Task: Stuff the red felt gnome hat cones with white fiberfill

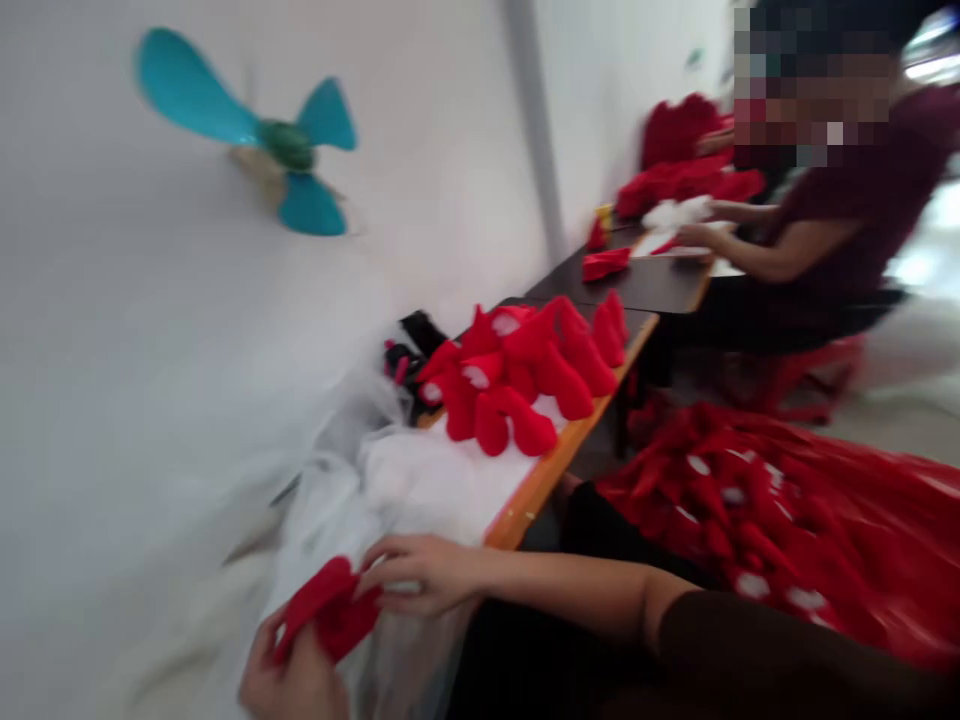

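A limp red fabric piece (pixel 346 618) is held between my two hands, low in the view. My left hand (pixel 294 672) grips its near end, with the thumb over the cloth. At the other end, the fingers of my right hand (pixel 429 575) pinch the edge of the fabric. Just beyond my hands lies white fluffy stuffing (pixel 409 475) beside clear plastic. Several plump red stuffed pieces (pixel 517 375), some with white patches, are heaped farther along the table. Motion blur hides the finer detail of the cloth.
The wooden table edge (pixel 574 440) runs away from me. A red plastic bag (pixel 847 500) full of red pieces lies at the right. Another person (pixel 847 200) sits at a farther table handling white material. A blue fan (pixel 289 145) is at the wall.
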`<state>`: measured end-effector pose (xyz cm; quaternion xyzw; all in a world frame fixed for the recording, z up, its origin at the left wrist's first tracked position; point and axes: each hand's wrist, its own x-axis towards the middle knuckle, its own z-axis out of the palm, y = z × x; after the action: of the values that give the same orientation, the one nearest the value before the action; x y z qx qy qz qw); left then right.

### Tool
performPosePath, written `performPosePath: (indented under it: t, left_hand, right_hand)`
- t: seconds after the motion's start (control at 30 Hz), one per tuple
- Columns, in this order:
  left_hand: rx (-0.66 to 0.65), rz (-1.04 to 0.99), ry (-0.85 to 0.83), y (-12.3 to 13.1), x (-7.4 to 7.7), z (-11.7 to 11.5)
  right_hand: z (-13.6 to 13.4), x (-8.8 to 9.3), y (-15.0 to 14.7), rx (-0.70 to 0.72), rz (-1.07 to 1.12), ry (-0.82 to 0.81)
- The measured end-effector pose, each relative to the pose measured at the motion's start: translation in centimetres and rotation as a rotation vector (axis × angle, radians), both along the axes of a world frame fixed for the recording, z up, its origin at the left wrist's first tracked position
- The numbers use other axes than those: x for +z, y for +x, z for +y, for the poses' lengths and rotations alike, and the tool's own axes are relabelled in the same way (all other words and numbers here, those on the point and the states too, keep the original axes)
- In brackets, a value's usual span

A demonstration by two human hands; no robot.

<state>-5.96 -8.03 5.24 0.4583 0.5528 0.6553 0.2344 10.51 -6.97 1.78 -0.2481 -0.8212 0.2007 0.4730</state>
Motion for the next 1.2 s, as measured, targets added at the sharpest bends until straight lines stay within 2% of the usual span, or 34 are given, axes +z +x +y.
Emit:
performPosePath:
  t: [0.07,0.17,0.27,0.37,0.43,0.5,0.6,0.67,0.7,0.77,0.9,0.97,1.03,1.1,1.2]
  left_hand:
    - [0.16,-0.154,0.029,-1.0,0.1,1.2]
    - [0.255,-0.19,0.162,-1.8,1.4,2.8]
    - [0.28,-0.118,0.222,-1.7,2.7,4.5]
    - [0.209,-0.065,0.23,-1.1,3.2,7.0]
    - [0.145,-0.054,0.238,-1.0,3.0,8.8]
    - [0.098,-0.081,0.241,-1.2,2.6,10.3]
    - [0.058,-0.127,0.203,-1.7,1.3,11.5]
    - [0.038,-0.108,0.141,-2.0,-0.1,11.6]
    - [0.021,-0.084,0.101,-2.0,-0.9,11.5]
    - [-0.017,-0.029,0.016,-1.8,-2.5,11.3]
    - [0.028,0.036,-0.083,-0.7,-4.4,10.8]
    - [0.047,0.053,-0.088,0.1,-4.7,10.5]
    - [-0.002,0.065,-0.082,0.6,-4.8,10.1]
    - [-0.054,0.089,-0.069,0.9,-4.9,9.7]
    - [-0.063,0.131,-0.059,1.0,-5.2,9.5]
  right_hand:
    - [0.2,-0.8,1.1,-0.051,0.067,-0.055]
    - [1.6,-1.8,3.1,-0.149,0.118,-0.184]
    - [3.8,-1.9,4.5,-0.318,0.082,-0.212]
    - [6.1,-1.0,4.4,-0.316,0.033,-0.194]
    - [7.4,-0.3,3.3,-0.239,-0.049,-0.158]
    - [8.4,0.1,1.9,-0.224,-0.25,-0.139]
    - [9.9,-0.7,0.2,-0.292,-0.566,-0.235]
    - [11.1,-1.4,0.2,-0.266,-0.633,-0.307]
    - [11.7,-1.5,0.4,-0.237,-0.601,-0.328]
    - [12.7,-1.1,1.4,-0.17,-0.403,-0.37]
    - [12.5,1.7,3.1,0.079,0.136,-0.605]
    - [11.5,2.8,3.3,0.203,0.225,-0.714]
    - [10.8,2.8,3.0,0.25,0.235,-0.758]
    - [10.8,1.9,2.8,0.163,0.258,-0.749]
    - [11.6,0.5,3.0,-0.099,0.335,-0.681]
